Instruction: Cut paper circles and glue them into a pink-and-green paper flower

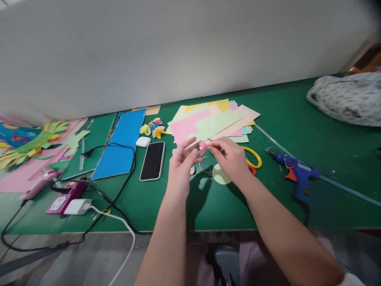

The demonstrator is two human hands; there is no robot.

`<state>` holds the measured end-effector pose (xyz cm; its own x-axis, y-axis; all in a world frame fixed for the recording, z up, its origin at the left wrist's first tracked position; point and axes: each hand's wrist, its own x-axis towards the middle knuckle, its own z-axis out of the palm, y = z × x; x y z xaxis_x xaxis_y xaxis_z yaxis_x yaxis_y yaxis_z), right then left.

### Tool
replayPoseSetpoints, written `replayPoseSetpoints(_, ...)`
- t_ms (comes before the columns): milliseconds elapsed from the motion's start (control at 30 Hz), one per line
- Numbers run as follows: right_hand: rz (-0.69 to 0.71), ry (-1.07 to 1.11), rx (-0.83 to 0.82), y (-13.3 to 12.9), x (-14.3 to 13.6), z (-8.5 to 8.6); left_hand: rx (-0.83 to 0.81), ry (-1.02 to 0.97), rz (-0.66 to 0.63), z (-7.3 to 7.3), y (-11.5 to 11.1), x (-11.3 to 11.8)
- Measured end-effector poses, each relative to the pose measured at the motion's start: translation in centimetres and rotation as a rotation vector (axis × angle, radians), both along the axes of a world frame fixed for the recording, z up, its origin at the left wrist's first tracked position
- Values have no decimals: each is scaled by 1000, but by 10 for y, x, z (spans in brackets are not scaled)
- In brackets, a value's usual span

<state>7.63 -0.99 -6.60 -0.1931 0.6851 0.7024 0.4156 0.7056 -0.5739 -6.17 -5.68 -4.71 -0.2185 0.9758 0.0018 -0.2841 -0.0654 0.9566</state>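
Above the green table, a small curled piece of pink paper (203,148) is between my two hands. My right hand (229,157) pinches its right side between thumb and forefinger. My left hand (183,163) meets it from the left with its fingertips; some of its fingers are stretched out and apart. Scissors (254,157) with yellow and red handles lie partly hidden behind my right hand. Under that hand is a pale green paper circle (222,174). A thin curved strand (204,169) and a small item partly covered by my left hand lie between the hands.
Behind my hands is a pile of coloured paper (214,121). To the left are a phone (152,161), a white case (143,142), paper flowers (154,129), blue board (120,143) and cables leading to a purple power strip (67,196). A blue glue gun (299,174) lies right.
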Motion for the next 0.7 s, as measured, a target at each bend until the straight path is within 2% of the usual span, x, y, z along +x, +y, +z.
replayPoseSetpoints(433, -79, 35, 25, 0, 0, -2, 99, -54, -130, 6, -7, 9)
replayPoseSetpoints(700, -106, 0, 44, -1, 0, 0, 2, -165, -104, 6, -5, 8)
